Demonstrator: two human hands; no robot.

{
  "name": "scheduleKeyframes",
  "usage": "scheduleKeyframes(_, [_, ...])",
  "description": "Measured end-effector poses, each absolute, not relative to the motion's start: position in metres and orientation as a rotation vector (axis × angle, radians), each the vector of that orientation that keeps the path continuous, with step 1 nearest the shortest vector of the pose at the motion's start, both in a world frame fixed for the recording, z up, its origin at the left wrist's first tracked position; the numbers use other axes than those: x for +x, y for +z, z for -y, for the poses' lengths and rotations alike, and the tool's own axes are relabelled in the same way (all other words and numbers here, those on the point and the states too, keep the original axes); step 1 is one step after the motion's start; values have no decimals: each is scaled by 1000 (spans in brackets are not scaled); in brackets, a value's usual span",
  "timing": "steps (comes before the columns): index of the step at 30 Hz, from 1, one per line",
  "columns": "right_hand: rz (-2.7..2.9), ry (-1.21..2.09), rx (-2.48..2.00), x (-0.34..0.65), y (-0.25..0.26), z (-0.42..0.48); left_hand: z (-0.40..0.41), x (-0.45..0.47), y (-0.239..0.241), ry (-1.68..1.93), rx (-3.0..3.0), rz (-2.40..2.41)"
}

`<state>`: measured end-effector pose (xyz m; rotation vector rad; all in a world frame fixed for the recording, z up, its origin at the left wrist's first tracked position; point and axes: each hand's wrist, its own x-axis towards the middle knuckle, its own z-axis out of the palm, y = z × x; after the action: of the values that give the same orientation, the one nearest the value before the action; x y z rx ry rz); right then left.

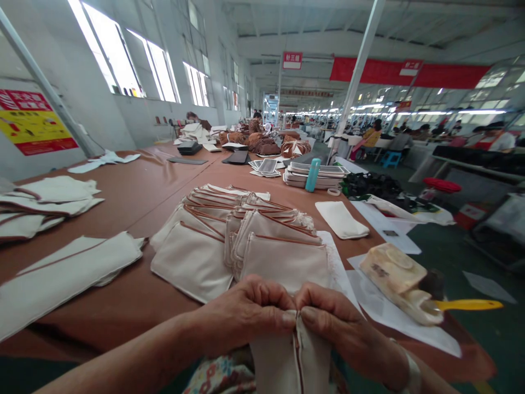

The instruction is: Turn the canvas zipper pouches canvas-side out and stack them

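My left hand [246,312] and my right hand [336,317] are close together at the table's near edge, thumbs and fingers pinched. Between them they grip the upper edges of a cream leather-like piece [271,358] that hangs down, with a brown-edged slit along its middle. The fingertips hide the very top of it. Just beyond my hands lie overlapping stacks of similar cream pieces [283,257] with brown edging. To their left a further cream piece [192,254] leans on the pile.
More cream pieces [77,268] lie at the left of the brown table [156,210]. On the right are a cut-open plastic container [391,268], a yellow-handled brush [471,305], a folded white piece [341,220] and a teal bottle [313,175]. People sit farther back.
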<state>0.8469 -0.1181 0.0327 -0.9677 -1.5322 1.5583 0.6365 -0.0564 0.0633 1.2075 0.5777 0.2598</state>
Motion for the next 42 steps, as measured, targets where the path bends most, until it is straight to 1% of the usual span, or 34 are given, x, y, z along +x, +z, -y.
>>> scheduleKeyframes(5, [1499,1509,-979,844,35,113,59,642,61,268,1321,-616])
scheduleKeyframes(12, [1418,1592,-983,844,25,111,59,641,45,309,1291,-757])
scheduleKeyframes(16, [1488,1509,-1079,845,25,115,58,644,41,314,1198,-722])
scheduleKeyframes(22, [1613,1370,-1186,839,36,119,55,646,44,326,1433,-758])
scheduleKeyframes(26, [1564,1398,-1096,839,27,118,56,648,42,304,1360,-788])
scheduleKeyframes(31, [1511,1482,-984,843,20,116,61,654,41,363,1337,-826])
scheduleKeyframes(33, [1553,1430,-1024,842,23,117,63,655,43,386,1439,-863])
scheduleKeyframes(37, [1692,1226,-1242,840,31,116,67,655,47,414,1582,-955])
scheduleKeyframes(39, [1704,1214,-1281,840,31,115,68,657,45,426,1527,-956])
scheduleKeyframes(42, [1651,1305,-1235,842,29,113,67,659,38,446,1357,-899])
